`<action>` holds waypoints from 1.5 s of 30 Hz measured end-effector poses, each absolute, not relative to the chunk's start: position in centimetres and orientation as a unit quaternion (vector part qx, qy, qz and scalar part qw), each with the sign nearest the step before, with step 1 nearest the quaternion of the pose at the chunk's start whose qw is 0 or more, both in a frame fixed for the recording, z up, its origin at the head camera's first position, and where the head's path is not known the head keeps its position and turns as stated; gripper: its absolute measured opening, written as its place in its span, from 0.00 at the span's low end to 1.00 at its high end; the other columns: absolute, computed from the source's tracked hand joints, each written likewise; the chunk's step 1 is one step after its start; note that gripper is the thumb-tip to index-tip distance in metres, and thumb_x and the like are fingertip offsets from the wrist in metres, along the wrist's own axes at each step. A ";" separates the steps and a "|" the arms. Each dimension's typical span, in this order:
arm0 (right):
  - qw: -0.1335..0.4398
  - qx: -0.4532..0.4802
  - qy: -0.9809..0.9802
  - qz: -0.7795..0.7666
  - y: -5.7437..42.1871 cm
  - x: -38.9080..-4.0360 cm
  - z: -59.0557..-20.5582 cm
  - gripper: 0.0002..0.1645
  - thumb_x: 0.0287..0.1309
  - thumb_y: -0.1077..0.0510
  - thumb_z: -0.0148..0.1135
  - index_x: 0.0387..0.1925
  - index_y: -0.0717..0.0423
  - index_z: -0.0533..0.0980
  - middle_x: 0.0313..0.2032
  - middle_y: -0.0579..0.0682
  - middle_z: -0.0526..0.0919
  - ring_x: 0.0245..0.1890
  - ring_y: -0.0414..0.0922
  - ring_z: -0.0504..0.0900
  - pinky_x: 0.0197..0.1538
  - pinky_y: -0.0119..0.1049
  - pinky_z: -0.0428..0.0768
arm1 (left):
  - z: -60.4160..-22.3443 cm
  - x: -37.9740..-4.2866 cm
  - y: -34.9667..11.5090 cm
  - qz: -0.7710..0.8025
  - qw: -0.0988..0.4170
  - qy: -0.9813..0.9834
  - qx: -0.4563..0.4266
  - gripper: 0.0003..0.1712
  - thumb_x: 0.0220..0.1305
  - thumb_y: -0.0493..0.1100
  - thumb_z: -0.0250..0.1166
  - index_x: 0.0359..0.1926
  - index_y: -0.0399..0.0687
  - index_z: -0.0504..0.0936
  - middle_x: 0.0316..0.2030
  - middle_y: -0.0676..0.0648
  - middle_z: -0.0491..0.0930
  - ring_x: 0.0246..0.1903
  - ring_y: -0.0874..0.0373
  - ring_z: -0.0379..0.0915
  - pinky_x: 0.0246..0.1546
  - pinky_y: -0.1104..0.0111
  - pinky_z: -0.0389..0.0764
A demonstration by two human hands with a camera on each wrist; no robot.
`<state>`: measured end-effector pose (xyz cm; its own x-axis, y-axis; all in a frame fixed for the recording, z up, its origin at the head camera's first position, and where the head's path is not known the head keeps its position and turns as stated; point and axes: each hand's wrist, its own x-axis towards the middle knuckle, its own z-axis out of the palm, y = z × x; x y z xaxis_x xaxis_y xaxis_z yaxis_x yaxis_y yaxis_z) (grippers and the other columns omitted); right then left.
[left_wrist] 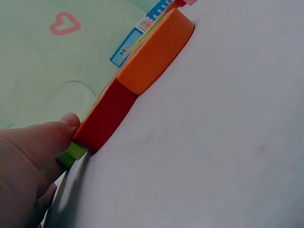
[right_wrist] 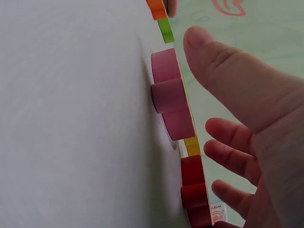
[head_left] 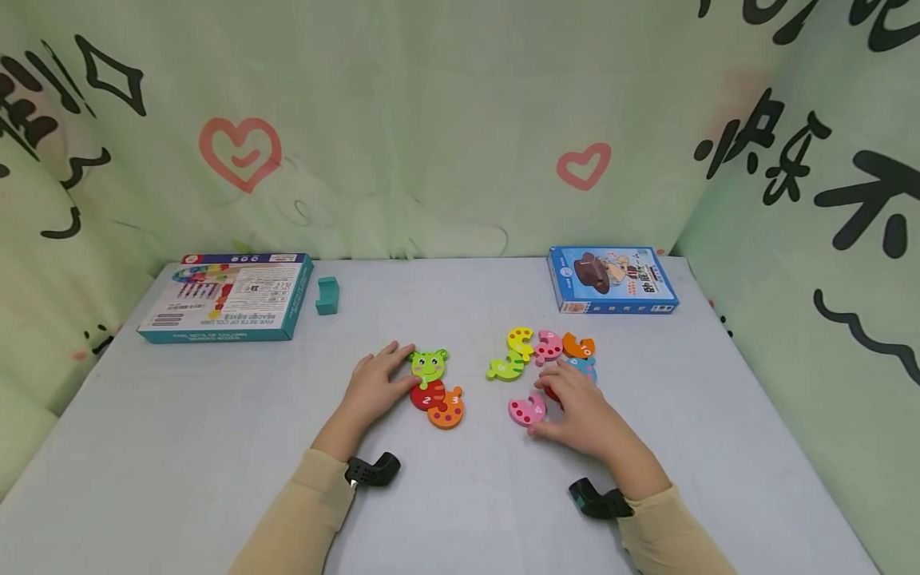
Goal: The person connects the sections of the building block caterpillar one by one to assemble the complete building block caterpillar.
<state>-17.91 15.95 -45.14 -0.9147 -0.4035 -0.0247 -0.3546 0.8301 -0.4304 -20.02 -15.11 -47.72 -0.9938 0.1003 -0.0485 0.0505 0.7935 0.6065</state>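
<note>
My left hand [head_left: 375,385] pinches the green smiling head piece [head_left: 429,366] at its left side, index finger at the top and thumb near the lower edge. Joined below it are a red puzzle piece [head_left: 427,396] with a 2 and a dotted orange piece [head_left: 447,410] with a 3. In the left wrist view the thumb [left_wrist: 57,135] lies by the green and red sides. My right hand [head_left: 575,406] hovers with fingers spread over a pink dotted piece [head_left: 527,410], its thumb apart from that piece in the right wrist view. A red piece [right_wrist: 194,183] is partly hidden under its fingers.
Beyond the right hand lie yellow [head_left: 521,342], green-striped [head_left: 506,368], dark pink [head_left: 549,346], orange [head_left: 579,346] and blue [head_left: 584,367] pieces. A teal block [head_left: 327,295] stands beside a flat box [head_left: 223,299] at back left. Another blue box [head_left: 613,279] lies at back right.
</note>
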 end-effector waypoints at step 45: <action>0.019 -0.253 0.942 -0.218 11.0 -18.0 -44.5 0.32 0.47 0.50 0.67 0.56 0.46 0.72 0.56 0.48 0.74 0.60 0.50 0.68 0.63 0.68 0.47 | -48.2 -20.1 -15.2 0.319 0.027 0.947 0.043 0.33 0.57 0.53 0.61 0.62 0.52 0.67 0.64 0.42 0.63 0.66 0.49 0.54 0.68 0.51 0.48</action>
<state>-17.98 11.05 -44.51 -0.8710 -0.4855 0.0752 -0.4692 0.7767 -0.4203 -20.09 -15.22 -48.20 -0.9948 0.0987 -0.0241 0.0640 0.7934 0.6053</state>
